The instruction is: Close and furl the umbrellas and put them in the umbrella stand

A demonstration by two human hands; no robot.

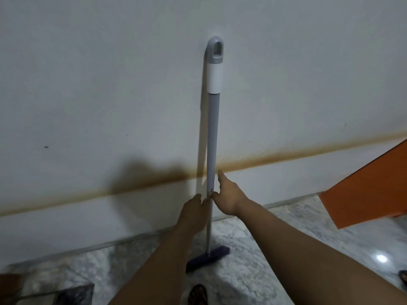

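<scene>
Both hands meet on a long-handled broom standing against a white wall.

At lower left of the frame a dark, blurred object point(72, 293) lies on the marble floor point(275, 249). Centre frame, the left hand point(193, 213) is clenched around the thin lower pole of the broom point(213, 137); the right hand point(228, 195) pinches the grey sleeve just above, fingers extended, its grip partly released. The purple brush head point(209, 258) rests on the floor. An orange panel point(370, 190) juts in at right. No umbrella or stand appears.
</scene>
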